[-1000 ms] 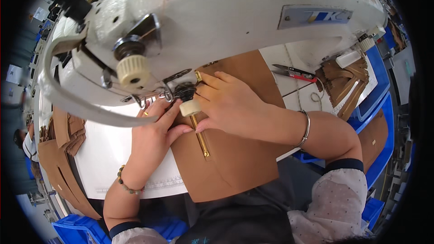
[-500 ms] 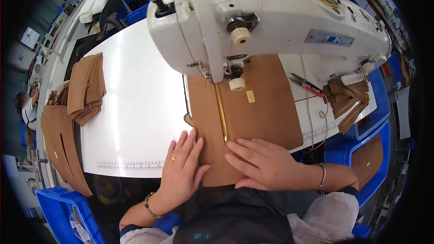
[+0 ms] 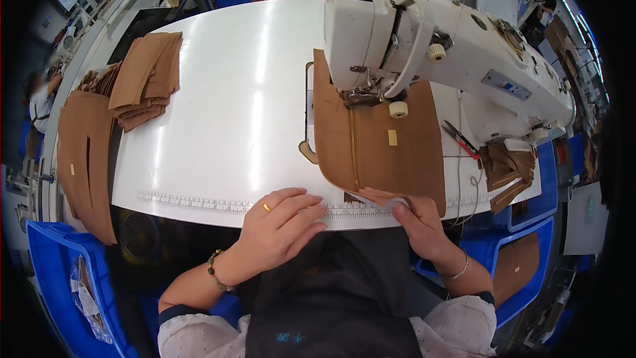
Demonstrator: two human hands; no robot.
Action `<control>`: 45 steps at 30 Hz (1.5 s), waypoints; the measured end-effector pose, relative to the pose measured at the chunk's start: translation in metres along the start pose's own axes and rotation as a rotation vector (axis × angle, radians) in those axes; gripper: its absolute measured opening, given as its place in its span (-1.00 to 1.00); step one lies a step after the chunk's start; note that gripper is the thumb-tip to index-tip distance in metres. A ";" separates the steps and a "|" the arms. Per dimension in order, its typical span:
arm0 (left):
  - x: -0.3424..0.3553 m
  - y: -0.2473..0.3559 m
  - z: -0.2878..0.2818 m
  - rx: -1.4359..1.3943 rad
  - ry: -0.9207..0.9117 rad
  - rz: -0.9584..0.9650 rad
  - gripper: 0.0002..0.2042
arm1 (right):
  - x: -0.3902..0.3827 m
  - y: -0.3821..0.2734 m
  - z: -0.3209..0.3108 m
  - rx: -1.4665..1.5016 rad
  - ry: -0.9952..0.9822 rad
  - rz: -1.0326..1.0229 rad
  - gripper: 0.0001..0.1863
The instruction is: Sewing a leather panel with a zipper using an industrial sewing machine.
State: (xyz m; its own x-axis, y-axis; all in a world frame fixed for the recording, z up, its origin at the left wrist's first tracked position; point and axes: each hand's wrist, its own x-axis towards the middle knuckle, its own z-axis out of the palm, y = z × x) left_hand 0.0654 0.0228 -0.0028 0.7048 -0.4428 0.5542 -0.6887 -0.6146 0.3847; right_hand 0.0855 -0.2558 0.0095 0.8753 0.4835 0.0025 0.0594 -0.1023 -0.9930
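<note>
A brown fabric panel (image 3: 414,136) with a gold zipper strip (image 3: 354,149) and a small yellow label (image 3: 392,137) lies beneath the needle area of a white sewing machine (image 3: 457,53). My right hand (image 3: 421,225) grips the panel's near edge, thumb on top, and bends it up off the table; a pale underside shows there. My left hand (image 3: 281,229) is by the table's front edge, left of the lifted part, fingers stretched out and holding nothing. Whether its fingertips touch anything is hard to tell.
Brown fabric pieces (image 3: 146,76) are stacked at the left, beside slit panels (image 3: 86,152). Red-handled snips (image 3: 462,140) and brown scraps (image 3: 507,169) lie at the right. Blue bins (image 3: 56,242) flank the table (image 3: 218,106). A person (image 3: 41,103) sits at the far left.
The panel's near edge has come up off the table in my right hand, which was lying flat on it. My left hand has moved off the panel. The whole view has shifted.
</note>
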 end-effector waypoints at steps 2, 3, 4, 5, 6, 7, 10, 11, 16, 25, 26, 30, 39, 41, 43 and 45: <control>0.009 0.001 0.007 0.014 0.017 0.006 -0.70 | 0.000 -0.002 0.001 -0.009 -0.014 0.015 -0.61; 0.011 -0.003 0.012 0.067 -0.005 0.060 -0.69 | 0.000 -0.003 0.001 -0.011 -0.014 0.032 -0.61; 0.014 -0.006 0.016 0.120 -0.027 0.114 -0.68 | 0.000 -0.003 0.001 -0.015 -0.019 0.031 -0.61; 0.017 -0.007 0.018 0.122 -0.022 0.110 -0.68 | 0.001 -0.003 0.002 -0.014 -0.019 0.018 -0.61; 0.020 -0.007 0.021 0.145 -0.018 0.131 -0.68 | 0.001 -0.002 0.001 -0.010 -0.019 0.005 -0.61; 0.022 -0.008 0.023 0.168 -0.014 0.151 -0.67 | 0.001 -0.001 0.001 -0.012 -0.024 0.005 -0.61; 0.024 -0.007 0.024 0.202 -0.009 0.196 -0.69 | 0.001 0.000 0.000 0.003 -0.011 0.011 -0.62; 0.024 -0.006 0.026 0.205 -0.007 0.192 -0.69 | 0.002 -0.001 -0.001 -0.007 -0.014 0.007 -0.62; 0.026 0.008 0.031 0.258 -0.040 0.205 -0.75 | 0.000 -0.005 -0.001 -0.118 -0.068 -0.042 -0.63; 0.036 0.042 0.048 0.579 -0.166 0.251 -0.83 | 0.022 -0.023 -0.048 -0.795 0.355 -0.085 -0.65; 0.038 0.045 0.050 0.673 -0.181 0.255 -0.82 | 0.026 -0.013 -0.064 -0.765 0.440 -0.050 -0.67; 0.042 0.049 0.052 0.843 -0.228 0.360 -0.82 | 0.032 0.018 -0.116 -0.138 0.605 0.145 -0.58; 0.035 0.042 0.048 0.687 -0.181 0.315 -0.81 | 0.056 -0.015 -0.057 -1.088 0.607 -0.219 -0.71; 0.030 0.040 0.044 0.556 -0.188 0.268 -0.82 | 0.062 -0.018 -0.046 -1.104 0.481 -0.273 -0.72; 0.028 0.037 0.044 0.537 -0.180 0.295 -0.81 | 0.070 -0.015 -0.034 -1.131 0.292 -0.368 -0.77; 0.027 0.033 0.044 0.518 -0.166 0.287 -0.83 | 0.083 -0.009 -0.021 -1.147 0.265 -0.400 -0.81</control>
State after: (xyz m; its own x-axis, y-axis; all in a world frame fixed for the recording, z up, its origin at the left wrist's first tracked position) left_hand 0.0691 -0.0377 -0.0080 0.5492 -0.7076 0.4446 -0.7120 -0.6747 -0.1943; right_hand 0.1678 -0.2330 0.0213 0.7611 0.4792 0.4372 0.6125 -0.7528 -0.2411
